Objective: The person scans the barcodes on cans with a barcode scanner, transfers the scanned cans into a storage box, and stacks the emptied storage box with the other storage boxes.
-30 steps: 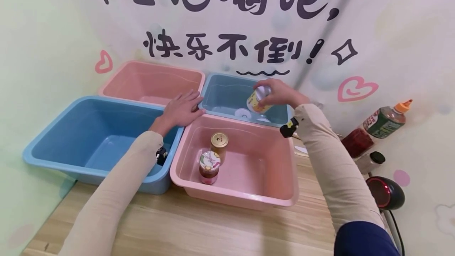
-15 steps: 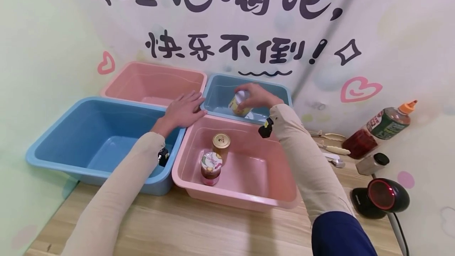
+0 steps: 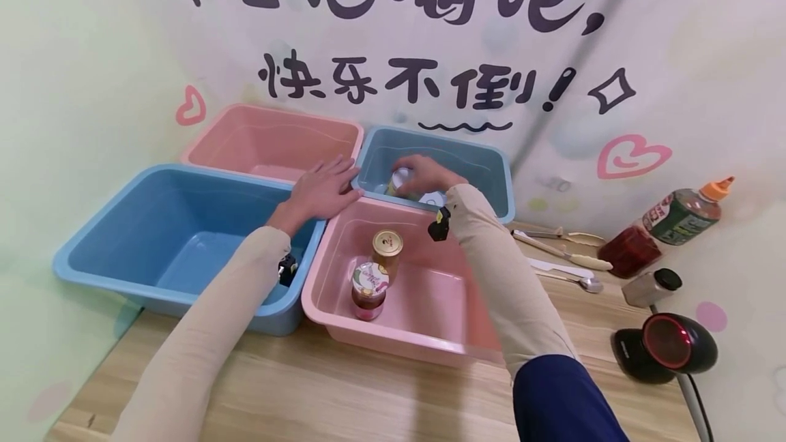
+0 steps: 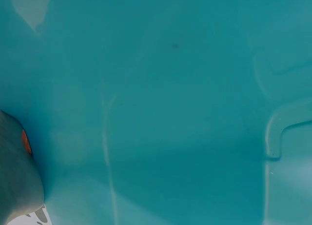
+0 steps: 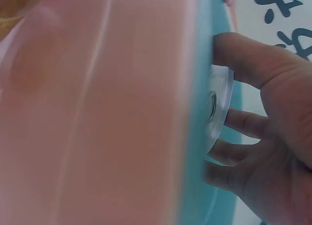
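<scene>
Can (image 3: 400, 177), one, in right fingers (image 5: 247, 123); tubs (image 3: 135, 224), four

Pale can lid (image 3: 402, 175) — blue tub (image 3: 505, 191).

Blue tub (image 4: 185, 112) is filling the view | pale line (image 4: 106, 142) is running down | hand (image 4: 18, 171) is showing lower left

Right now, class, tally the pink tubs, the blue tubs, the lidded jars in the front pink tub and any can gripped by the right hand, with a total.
Pink tubs: 2
Blue tubs: 2
Lidded jars: 2
Gripped can: 1
Total: 7
</scene>
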`<state>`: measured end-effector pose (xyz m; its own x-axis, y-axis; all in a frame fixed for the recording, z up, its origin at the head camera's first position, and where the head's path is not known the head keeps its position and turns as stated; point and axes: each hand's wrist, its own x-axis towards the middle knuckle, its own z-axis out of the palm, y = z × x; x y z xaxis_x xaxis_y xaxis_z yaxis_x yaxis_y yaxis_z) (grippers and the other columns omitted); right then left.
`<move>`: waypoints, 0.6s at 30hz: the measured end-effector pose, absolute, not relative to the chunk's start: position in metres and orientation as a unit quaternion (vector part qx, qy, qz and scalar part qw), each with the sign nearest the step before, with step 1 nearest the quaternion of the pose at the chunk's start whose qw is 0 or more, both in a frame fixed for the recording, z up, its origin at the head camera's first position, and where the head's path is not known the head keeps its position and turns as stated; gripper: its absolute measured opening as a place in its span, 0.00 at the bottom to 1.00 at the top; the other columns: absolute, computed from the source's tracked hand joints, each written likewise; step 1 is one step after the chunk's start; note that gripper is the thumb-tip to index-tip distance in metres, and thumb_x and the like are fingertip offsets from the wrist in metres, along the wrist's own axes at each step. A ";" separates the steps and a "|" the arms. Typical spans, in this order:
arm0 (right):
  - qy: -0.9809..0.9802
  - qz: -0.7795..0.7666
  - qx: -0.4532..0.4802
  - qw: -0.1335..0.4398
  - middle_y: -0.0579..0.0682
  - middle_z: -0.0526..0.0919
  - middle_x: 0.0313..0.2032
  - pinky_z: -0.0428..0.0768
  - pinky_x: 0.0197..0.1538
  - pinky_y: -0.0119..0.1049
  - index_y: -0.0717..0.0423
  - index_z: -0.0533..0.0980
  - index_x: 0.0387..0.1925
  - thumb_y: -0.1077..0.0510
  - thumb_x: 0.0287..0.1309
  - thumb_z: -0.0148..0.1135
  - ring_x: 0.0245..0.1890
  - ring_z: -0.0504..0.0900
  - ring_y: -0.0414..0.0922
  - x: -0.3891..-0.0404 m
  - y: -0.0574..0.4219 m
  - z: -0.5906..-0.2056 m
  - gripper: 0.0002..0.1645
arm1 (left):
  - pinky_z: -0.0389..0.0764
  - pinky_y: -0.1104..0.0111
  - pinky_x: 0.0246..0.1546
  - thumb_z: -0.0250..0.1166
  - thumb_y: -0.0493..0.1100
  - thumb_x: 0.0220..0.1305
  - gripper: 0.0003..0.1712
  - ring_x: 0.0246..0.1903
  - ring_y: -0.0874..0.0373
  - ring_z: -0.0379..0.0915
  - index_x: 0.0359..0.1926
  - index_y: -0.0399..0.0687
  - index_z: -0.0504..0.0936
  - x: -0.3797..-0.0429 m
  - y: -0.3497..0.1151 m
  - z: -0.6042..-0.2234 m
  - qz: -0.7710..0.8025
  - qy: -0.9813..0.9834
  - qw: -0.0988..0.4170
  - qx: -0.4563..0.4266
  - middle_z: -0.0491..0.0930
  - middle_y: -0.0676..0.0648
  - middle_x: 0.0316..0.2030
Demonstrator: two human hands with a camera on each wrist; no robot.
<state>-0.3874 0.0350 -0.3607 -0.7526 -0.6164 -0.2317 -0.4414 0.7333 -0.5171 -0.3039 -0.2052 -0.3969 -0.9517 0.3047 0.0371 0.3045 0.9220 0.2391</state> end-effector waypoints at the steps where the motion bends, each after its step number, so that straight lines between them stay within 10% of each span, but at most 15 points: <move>1: 0.911 -0.218 -0.287 0.202 0.57 0.75 0.58 0.81 0.53 0.47 0.52 0.73 0.64 0.56 0.59 0.68 0.53 0.75 0.53 -0.388 0.033 -0.364 0.31 | 0.42 0.47 0.79 0.48 0.65 0.72 0.40 0.80 0.46 0.35 0.77 0.51 0.58 -0.304 -0.205 -0.396 0.124 0.980 0.001 0.155 0.50 0.45 0.79; 18: 0.915 -0.171 -0.279 0.234 0.60 0.74 0.64 0.75 0.65 0.51 0.56 0.71 0.67 0.60 0.69 0.54 0.63 0.74 0.56 -0.393 0.023 -0.389 0.26 | 0.41 0.47 0.79 0.47 0.65 0.72 0.40 0.80 0.45 0.38 0.77 0.51 0.59 -0.306 -0.206 -0.398 0.117 0.980 -0.003 0.160 0.50 0.45 0.79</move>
